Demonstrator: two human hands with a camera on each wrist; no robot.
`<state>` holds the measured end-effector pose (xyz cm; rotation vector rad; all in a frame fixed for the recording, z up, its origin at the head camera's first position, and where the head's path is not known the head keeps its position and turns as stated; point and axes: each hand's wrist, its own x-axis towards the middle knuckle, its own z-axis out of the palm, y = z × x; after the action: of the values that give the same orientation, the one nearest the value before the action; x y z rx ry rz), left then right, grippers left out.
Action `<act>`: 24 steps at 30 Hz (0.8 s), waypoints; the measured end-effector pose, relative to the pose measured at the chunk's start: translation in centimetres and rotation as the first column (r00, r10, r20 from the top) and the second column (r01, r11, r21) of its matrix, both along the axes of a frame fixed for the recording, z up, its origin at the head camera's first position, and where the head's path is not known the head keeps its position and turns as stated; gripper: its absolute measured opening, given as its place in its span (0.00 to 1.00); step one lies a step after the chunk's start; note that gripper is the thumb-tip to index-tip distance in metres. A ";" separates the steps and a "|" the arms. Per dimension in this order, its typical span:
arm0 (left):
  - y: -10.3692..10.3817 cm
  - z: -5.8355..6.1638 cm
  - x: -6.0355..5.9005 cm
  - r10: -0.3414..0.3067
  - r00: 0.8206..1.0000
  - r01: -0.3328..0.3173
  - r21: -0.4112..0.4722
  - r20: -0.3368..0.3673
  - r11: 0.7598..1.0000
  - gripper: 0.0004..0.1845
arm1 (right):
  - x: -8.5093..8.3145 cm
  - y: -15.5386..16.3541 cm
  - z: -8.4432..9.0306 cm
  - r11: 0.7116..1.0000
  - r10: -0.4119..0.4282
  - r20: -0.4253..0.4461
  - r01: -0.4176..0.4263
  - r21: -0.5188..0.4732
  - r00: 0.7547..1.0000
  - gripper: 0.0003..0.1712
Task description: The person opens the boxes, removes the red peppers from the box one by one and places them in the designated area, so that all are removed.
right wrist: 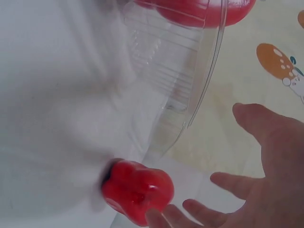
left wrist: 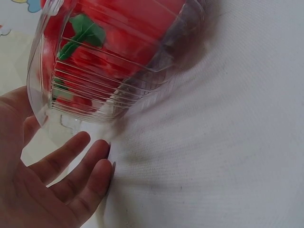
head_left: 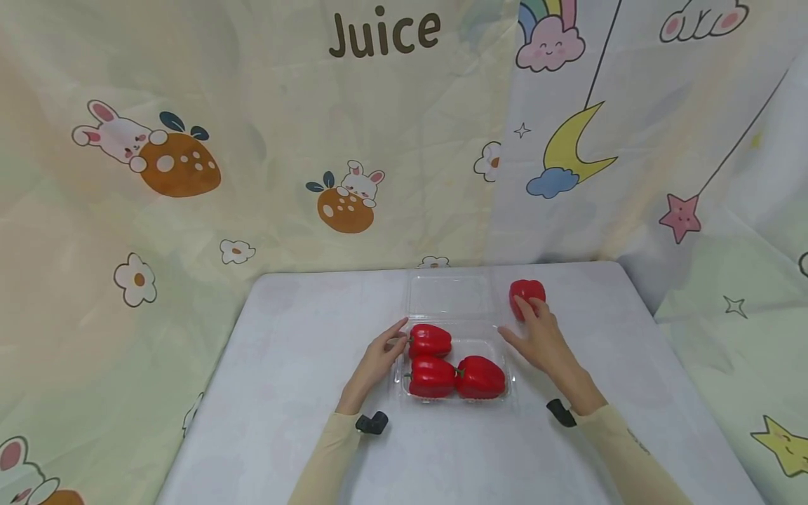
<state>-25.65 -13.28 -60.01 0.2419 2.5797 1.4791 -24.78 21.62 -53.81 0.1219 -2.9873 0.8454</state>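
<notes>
A clear plastic clamshell box (head_left: 451, 303) lies open in the middle of the table, with three red bell peppers (head_left: 454, 365) in its front half. My left hand (head_left: 379, 358) rests open against the box's left side (left wrist: 45, 85), fingers straight and holding nothing. A fourth red pepper (head_left: 527, 294) sits on the table to the right of the lid. My right hand (head_left: 536, 337) is spread open just in front of it, fingertips (right wrist: 159, 218) touching or nearly touching that pepper (right wrist: 137, 190).
The white table (head_left: 303, 393) has rounded far corners, and cartoon-print cloth (head_left: 189, 175) hangs close behind and on both sides. Bare tabletop lies to the left of the box and along the front.
</notes>
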 end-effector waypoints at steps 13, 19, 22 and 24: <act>0.0 0.0 -0.1 0.001 1.000 -0.001 0.008 -0.011 1.000 0.27 | 0.9 -0.6 -0.2 0.984 0.176 0.002 -0.175 -0.018 0.984 0.52; -0.1 -0.1 -0.2 -0.004 1.000 0.004 0.005 -0.012 1.000 0.28 | 1.1 -1.0 -0.4 0.978 0.205 0.041 -0.203 -0.047 0.978 0.55; -0.1 -0.2 -0.2 -0.003 1.000 0.003 0.004 -0.011 1.000 0.28 | 1.2 -1.1 -0.5 0.971 0.235 0.057 -0.232 -0.051 0.970 0.56; -0.1 -0.2 -0.1 -0.001 1.000 0.001 0.004 -0.012 1.000 0.28 | 1.4 -1.1 -0.5 0.966 0.258 0.067 -0.255 -0.047 0.964 0.56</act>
<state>-25.79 -13.33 -60.19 0.2534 2.5860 1.4866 -23.42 20.50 -54.35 0.4983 -3.0643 0.9471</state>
